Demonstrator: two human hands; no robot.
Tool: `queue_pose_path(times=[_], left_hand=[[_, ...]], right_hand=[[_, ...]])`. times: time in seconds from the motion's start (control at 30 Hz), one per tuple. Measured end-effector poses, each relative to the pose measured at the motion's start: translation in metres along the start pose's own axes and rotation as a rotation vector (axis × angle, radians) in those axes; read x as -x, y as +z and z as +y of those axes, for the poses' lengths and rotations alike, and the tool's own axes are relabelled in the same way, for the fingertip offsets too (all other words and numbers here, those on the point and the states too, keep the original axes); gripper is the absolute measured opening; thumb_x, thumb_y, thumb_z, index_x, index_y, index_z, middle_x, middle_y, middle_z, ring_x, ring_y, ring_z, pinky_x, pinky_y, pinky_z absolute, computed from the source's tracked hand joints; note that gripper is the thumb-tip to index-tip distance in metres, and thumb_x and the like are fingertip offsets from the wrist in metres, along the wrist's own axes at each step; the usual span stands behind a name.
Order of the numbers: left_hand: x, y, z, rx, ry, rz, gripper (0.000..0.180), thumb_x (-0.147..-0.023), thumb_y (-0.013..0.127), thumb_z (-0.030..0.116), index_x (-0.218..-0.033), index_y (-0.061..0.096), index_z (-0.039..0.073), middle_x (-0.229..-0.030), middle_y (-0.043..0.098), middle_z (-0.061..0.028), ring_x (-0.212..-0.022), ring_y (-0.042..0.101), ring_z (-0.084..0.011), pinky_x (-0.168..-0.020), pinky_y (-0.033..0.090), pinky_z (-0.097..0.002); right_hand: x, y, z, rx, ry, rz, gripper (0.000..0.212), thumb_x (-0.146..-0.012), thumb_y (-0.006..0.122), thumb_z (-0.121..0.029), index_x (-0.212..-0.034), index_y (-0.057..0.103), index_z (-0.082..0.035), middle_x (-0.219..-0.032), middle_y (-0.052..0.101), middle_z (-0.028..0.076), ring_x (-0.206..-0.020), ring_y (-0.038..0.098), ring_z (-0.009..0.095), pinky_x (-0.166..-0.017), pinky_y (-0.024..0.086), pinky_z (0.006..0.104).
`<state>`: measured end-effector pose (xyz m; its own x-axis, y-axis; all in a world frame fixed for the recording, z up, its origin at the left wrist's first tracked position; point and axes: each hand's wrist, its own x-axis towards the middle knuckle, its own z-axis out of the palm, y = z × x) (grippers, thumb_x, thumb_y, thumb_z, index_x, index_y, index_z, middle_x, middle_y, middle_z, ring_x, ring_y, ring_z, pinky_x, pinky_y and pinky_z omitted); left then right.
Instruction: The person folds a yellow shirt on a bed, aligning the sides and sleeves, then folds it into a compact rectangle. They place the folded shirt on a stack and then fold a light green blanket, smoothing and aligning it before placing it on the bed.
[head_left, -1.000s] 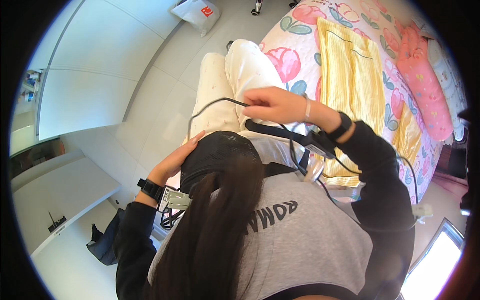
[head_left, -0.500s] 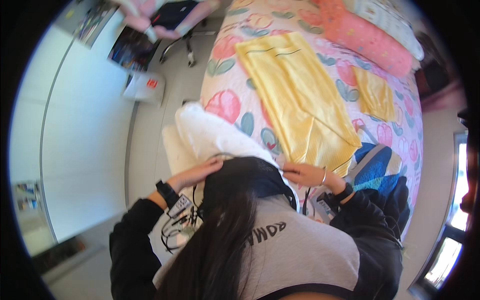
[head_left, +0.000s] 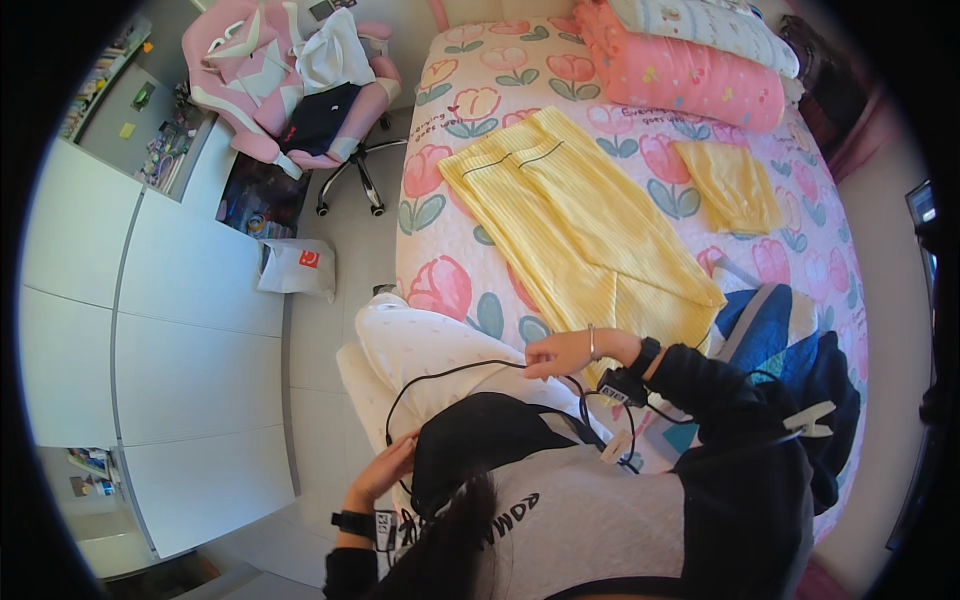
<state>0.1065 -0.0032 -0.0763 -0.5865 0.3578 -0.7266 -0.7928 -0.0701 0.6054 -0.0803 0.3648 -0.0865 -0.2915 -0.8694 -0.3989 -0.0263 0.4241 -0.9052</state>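
Observation:
In my right hand [head_left: 560, 354], closed above my lap, is a thin black cable [head_left: 455, 371] that arcs over my white patterned trousers [head_left: 420, 325]. My left hand [head_left: 388, 467] rests with fingers stretched along the side of a black pouch-like thing [head_left: 475, 435] on my lap; the cable runs down close to these fingers. Small devices are strapped at both wrists. Beside my right hand, a pair of yellow ribbed trousers [head_left: 590, 225] lies spread on the bed, one leg end folded over. A smaller folded yellow garment [head_left: 728, 185] lies to its right.
The bed [head_left: 440, 235] has a tulip-print sheet. A rolled pink quilt [head_left: 690, 80] sits at its far right, and a blue and dark cloth heap [head_left: 775, 330] near my right arm. Left are white cabinets [head_left: 200, 370], a white bag [head_left: 298, 268] and a pink-and-white chair [head_left: 250, 70].
My right hand has lifted and moved left over my lap, drawing the cable into an arc. My left hand has shifted down along the black thing. The view has tilted to show more of the room.

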Motion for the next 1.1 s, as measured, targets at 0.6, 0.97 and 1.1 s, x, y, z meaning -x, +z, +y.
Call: queue_pose_path(times=[0.6, 0.97, 1.1], left_hand=[[0.009, 0.129, 0.037, -0.500, 0.143, 0.025, 0.051, -0.095, 0.052, 0.025, -0.136, 0.039, -0.003, -0.126, 0.053, -0.0055, -0.113, 0.048, -0.0101, -0.098, 0.036, -0.0228], [-0.012, 0.152, 0.061, -0.836, 0.089, -0.205, 0.054, -0.096, 0.050, 0.029, -0.141, 0.034, 0.002, -0.140, 0.042, -0.0093, -0.124, 0.042, -0.0159, -0.103, 0.033, -0.0276], [-0.007, 0.115, 0.106, -1.029, 0.100, -0.172, 0.056, -0.093, 0.054, 0.036, -0.136, 0.041, 0.002, -0.121, 0.057, -0.0092, -0.109, 0.054, -0.0145, -0.095, 0.040, -0.0267]], right_hand=[[0.027, 0.045, 0.040, -0.075, 0.071, -0.167, 0.052, -0.084, 0.053, -0.061, -0.098, 0.056, -0.010, -0.077, 0.056, 0.004, -0.066, 0.058, 0.013, -0.047, 0.043, 0.0252], [0.068, 0.049, 0.049, -0.007, 0.188, -0.237, 0.060, -0.085, 0.049, -0.064, -0.089, 0.062, -0.005, -0.076, 0.057, 0.002, -0.072, 0.053, 0.012, -0.068, 0.044, 0.0265], [0.066, 0.042, 0.053, 0.036, 0.188, -0.156, 0.063, -0.086, 0.047, -0.063, -0.091, 0.062, -0.002, -0.080, 0.063, 0.006, -0.075, 0.058, 0.014, -0.070, 0.046, 0.0268]])
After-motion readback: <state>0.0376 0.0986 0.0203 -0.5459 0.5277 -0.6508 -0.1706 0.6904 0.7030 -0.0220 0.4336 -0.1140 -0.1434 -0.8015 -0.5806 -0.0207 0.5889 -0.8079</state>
